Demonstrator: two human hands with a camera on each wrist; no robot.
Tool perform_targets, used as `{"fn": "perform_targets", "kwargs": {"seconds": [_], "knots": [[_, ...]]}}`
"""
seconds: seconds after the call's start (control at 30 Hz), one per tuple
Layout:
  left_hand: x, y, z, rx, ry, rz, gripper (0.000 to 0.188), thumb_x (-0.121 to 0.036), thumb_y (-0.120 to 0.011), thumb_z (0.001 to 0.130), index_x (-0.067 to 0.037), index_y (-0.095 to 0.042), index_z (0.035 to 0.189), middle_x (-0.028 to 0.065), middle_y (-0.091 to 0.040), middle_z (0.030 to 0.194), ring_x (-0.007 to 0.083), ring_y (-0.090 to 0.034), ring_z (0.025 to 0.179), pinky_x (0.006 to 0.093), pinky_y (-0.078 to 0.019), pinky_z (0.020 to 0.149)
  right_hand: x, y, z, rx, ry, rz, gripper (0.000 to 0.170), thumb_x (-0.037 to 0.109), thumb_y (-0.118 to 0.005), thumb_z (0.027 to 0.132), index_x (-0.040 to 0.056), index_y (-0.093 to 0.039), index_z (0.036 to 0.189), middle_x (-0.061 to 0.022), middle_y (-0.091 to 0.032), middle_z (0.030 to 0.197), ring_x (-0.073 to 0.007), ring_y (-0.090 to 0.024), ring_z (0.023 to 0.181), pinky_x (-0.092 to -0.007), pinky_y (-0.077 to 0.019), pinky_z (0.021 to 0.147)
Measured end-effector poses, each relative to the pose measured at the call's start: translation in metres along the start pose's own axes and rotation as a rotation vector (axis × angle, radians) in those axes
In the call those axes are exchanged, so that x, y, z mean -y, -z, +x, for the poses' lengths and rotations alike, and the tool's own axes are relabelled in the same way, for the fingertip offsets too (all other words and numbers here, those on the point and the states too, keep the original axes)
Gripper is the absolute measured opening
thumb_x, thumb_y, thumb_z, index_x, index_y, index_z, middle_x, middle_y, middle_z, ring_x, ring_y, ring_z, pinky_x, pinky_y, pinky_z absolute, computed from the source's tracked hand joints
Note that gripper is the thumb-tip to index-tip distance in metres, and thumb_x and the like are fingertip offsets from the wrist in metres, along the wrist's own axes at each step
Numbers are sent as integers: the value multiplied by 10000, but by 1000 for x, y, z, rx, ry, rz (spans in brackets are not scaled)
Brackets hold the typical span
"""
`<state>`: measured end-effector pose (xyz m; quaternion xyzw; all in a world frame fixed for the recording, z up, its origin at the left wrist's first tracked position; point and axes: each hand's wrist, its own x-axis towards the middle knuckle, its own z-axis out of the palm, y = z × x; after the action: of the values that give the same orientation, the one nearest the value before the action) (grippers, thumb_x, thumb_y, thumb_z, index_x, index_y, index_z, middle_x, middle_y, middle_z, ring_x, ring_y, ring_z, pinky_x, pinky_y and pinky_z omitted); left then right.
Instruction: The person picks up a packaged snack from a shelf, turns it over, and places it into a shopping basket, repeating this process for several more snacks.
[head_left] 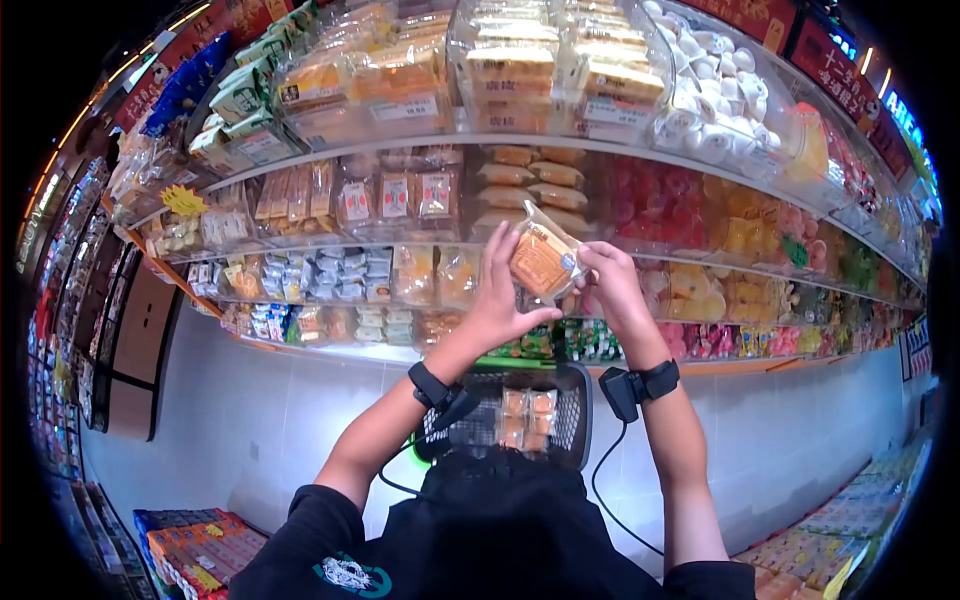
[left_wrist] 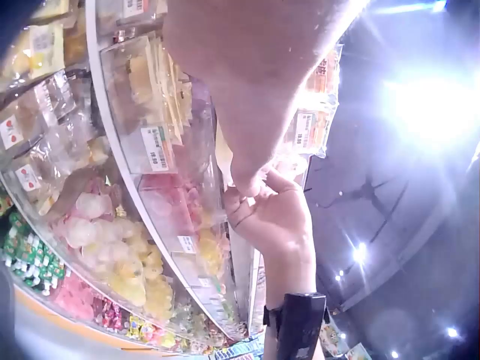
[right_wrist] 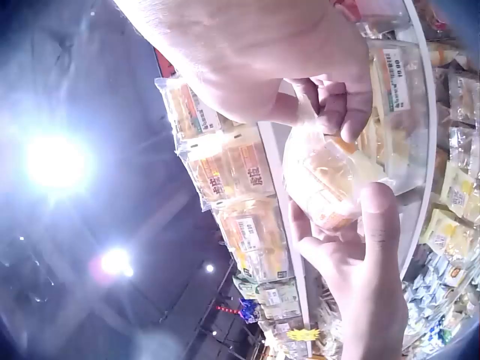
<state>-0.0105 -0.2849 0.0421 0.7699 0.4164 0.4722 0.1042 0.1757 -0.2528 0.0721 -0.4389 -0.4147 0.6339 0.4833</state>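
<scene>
Two bare hands have hold of one clear packet (head_left: 545, 262), raised in front of the tiered display shelf (head_left: 560, 140) and above the shopping basket (head_left: 576, 428). The basket is dark mesh with green at its far edge; it contains clear-wrapped pieces (head_left: 527, 420), round and orange-brown, lying in rows. The shelf's top tier carries clear-walled bins: bread packs (head_left: 510, 65) stacked in the middle ones, white wrapped items (head_left: 715, 85) heaped in one to the right. Price labels show on several bin fronts. The tier below contains rounded pale buns (head_left: 555, 183) in wrappers, and red packs (head_left: 640, 205) farther right.

Packet condition: transparent film, creased, with a pointed corner standing up; contents squarish, golden-brown, with a raised surface pattern. One small blue-and-white label (head_left: 568, 261) sits at the right side. Print on it is too small to read.

Left hand (head_left: 498, 298): thumb spread well away from the fingers, the packet cradled between them. Right hand (head_left: 615, 285): fingers curled, thumb and fingertips pinching the film at the packet's right edge. Each wrist bears a black strapped device (head_left: 640, 385).
</scene>
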Motion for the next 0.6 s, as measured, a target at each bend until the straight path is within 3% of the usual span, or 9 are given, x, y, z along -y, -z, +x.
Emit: {"fn": "perform_targets", "kwargs": {"seconds": [0.17, 0.27, 0.3, 0.33, 0.43, 0.47, 0.5, 0.57, 0.6], "knots": [[-15, -10, -20, 82, 117, 3, 1208, -426, -835, 566, 28, -60, 1374, 290, -126, 1408, 409, -161, 1335, 452, -200, 1090, -14, 3, -24, -104, 22, -40, 175, 160, -564, 862, -9, -582, 904, -19, -569, 704, -75, -528, 551, -221, -438, 487], [-24, -21, -26, 117, 335, -157, 1170, -407, -831, 583, 64, -88, 1355, 273, -202, 1359, 357, -243, 1298, 449, -242, 1070, -24, -10, -37, -203, 108, -147, 173, 171, -584, 865, 9, -572, 806, -13, -573, 670, -69, -545, 580, -216, -425, 495], [-26, -23, -28, 127, 416, -241, 1156, -401, -830, 586, 69, -101, 1350, 264, -223, 1347, 344, -268, 1286, 448, -257, 1062, -24, -10, -40, -141, 110, -199, 185, 194, -578, 874, 16, -572, 822, -5, -570, 678, -70, -549, 585, -214, -435, 520], [-17, -32, -31, 85, 423, -286, 1029, -357, -803, 645, 53, -162, 1338, 208, -398, 1223, 266, -448, 1138, 421, -393, 959, -23, -10, -42, -79, 113, -249, 198, 216, -573, 883, 24, -572, 838, 3, -566, 685, -71, -552, 590, -213, -444, 545], [-18, -28, -34, 165, 699, -797, 836, -278, -755, 724, 23, -248, 1316, 145, -526, 1058, 198, -557, 945, 378, -477, 808, -10, -15, -56, -9, 92, -207, 244, 245, -587, 893, 10, -575, 830, -9, -590, 682, -64, -538, 591, -192, -423, 548], [-22, -21, -35, 234, 768, -1006, 639, -281, -654, 817, -6, -330, 1295, 108, -578, 973, 175, -582, 812, 359, -488, 714, -8, -14, -59, -19, 94, -138, 241, 244, -585, 895, 10, -577, 838, -11, -593, 685, -61, -534, 593, -194, -421, 546], [-21, -15, -39, 289, 841, -1221, 609, -302, -636, 830, 0, -357, 1279, 118, -573, 1015, 186, -590, 838, 358, -492, 739, -7, -13, -61, -28, 100, -68, 239, 244, -583, 897, 11, -578, 845, -13, -595, 688, -57, -531, 595, -196, -419, 544], [-20, -6, -50, 393, 978, -1655, 562, -344, -600, 856, 11, -411, 1247, 138, -564, 1098, 207, -604, 888, 357, -499, 790, -17, -4, -59, -165, 287, -183, 231, 237, -610, 880, 10, -580, 910, -30, -607, 738, -78, -549, 650, -218, -447, 632], [-23, -3, -52, 411, 939, -1706, 544, -383, -501, 904, 9, -401, 1267, 157, -563, 1110, 250, -613, 862, 384, -509, 769, -22, -2, -58, -195, 372, -301, 257, 245, -624, 870, 7, -571, 949, -34, -608, 764, -88, -554, 681, -225, -450, 667]]}}
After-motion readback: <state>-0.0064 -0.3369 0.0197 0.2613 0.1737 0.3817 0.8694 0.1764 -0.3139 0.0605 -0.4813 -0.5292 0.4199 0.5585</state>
